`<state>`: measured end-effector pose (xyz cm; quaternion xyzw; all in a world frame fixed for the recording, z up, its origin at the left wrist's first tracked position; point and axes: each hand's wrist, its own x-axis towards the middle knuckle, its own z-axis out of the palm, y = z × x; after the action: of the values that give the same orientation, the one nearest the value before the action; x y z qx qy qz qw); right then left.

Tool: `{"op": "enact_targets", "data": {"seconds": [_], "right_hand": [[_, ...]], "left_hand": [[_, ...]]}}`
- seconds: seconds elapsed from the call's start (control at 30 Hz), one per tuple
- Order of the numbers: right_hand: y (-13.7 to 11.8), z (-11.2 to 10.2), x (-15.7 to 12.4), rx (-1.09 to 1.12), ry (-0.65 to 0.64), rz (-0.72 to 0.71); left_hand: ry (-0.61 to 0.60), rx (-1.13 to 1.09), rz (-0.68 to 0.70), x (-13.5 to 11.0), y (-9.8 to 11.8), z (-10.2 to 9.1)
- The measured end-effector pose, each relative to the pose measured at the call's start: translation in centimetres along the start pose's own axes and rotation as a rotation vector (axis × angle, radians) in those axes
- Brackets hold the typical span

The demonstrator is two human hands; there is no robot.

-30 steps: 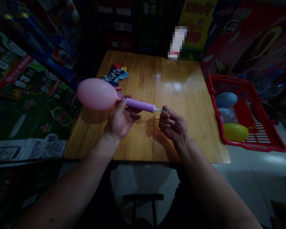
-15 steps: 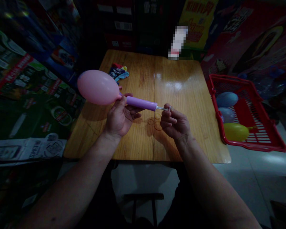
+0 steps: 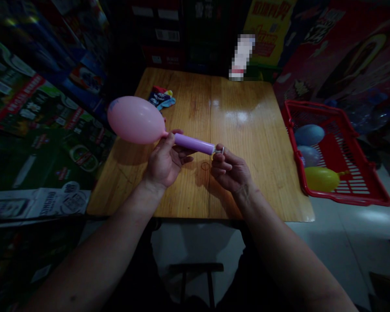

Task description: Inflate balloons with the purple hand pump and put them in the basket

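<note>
Head view, left hand (image 3: 163, 164): closed, pinching the neck of the pink balloon (image 3: 136, 120) against the purple pump (image 3: 195, 144);
Right hand (image 3: 231, 170): fingers curled round the white handle (image 3: 222, 150), close behind the pump;
Pink balloon: inflated, over the table's (image 3: 117, 197) left side;
Pumping: best done with a snug pinch, straight strokes, stopping before overstretching

The left hand (image 3: 162, 164) pinches a pink balloon (image 3: 136, 120) by its neck at the end of a purple pump (image 3: 194, 143); the right hand (image 3: 234, 170) holds the pump's handle (image 3: 222, 151). Limp balloons (image 3: 160, 97) lie on the table (image 3: 256, 125), beside a red basket (image 3: 344, 199) holding a yellow balloon (image 3: 321, 179).
</note>
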<state>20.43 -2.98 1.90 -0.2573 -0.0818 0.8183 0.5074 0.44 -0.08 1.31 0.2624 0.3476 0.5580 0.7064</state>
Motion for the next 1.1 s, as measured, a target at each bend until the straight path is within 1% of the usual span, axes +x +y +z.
{"op": "enact_targets", "data": {"seconds": [0.1,0.23,0.3,0.43,0.53,0.63,0.77,0.9,1.0,1.1], "right_hand": [[-1.2,0.0,-0.4,-0.049,-0.022,-0.021],[-2.5,-0.1,-0.8,-0.084,0.0,-0.085],[-2.4,-0.1,-0.9,-0.075,0.017,-0.091],[-0.9,0.1,-0.8,-0.098,0.023,-0.038],[-0.2,0.2,-0.6,-0.077,0.024,-0.022],[-0.3,0.2,-0.6,-0.061,0.045,-0.022],[-1.4,0.1,-0.7,-0.077,0.061,-0.019],[-2.7,0.0,-1.1,-0.071,0.038,-0.074],[-2.2,-0.1,-1.0,-0.049,0.041,-0.074],[-0.9,-0.1,-0.8,-0.049,0.046,-0.009]], "left_hand": [[0.012,-0.004,0.008,0.3,0.6,-0.1],[0.052,-0.012,0.062,0.6,1.1,-0.4],[0.041,-0.02,0.061,0.4,0.8,-0.3],[-0.016,-0.024,-0.032,-0.4,-0.3,0.2],[-0.009,-0.017,-0.018,-0.6,-0.7,0.5],[-0.013,-0.02,-0.004,-0.4,-0.7,0.5],[0.004,-0.015,-0.005,0.2,-0.1,-0.1],[0.034,-0.013,0.07,0.8,0.8,-0.8],[0.034,-0.02,0.075,0.6,0.6,-0.8],[-0.005,-0.009,-0.015,0.0,-0.1,-0.4]]}}
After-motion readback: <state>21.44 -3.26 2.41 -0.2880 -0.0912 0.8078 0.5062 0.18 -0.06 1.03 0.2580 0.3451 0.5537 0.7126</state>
